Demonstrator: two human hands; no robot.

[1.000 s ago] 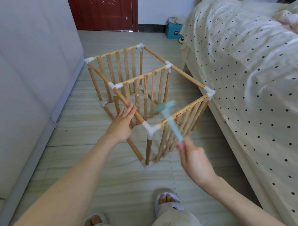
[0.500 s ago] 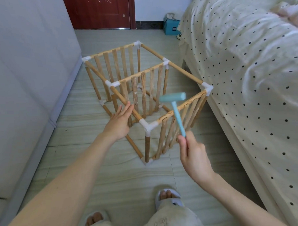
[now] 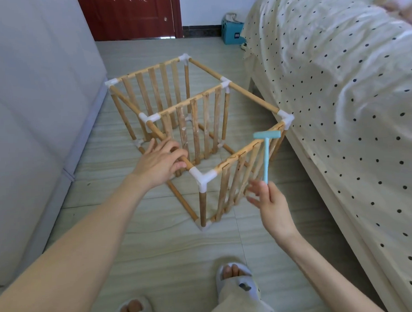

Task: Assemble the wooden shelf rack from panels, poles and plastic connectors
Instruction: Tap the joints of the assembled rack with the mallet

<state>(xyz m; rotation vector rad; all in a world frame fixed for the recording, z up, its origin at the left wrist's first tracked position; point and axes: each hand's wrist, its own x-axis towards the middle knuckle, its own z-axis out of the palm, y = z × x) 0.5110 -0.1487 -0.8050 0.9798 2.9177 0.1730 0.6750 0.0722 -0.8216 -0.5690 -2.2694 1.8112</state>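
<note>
Wooden shelf rack point(image 3: 199, 123) on floor beside bed point(image 3: 338, 93), left hand point(image 3: 161, 163) curled over its top pole point(image 3: 169, 145), right hand point(image 3: 271, 203) pinching blue hammer point(image 3: 266, 151) upright at rack's near panel point(image 3: 245, 175).

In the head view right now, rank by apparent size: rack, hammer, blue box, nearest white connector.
1. Rack.
2. Hammer.
3. Connector and blue box: unsure, since the box sits much farther from the camera.
</note>
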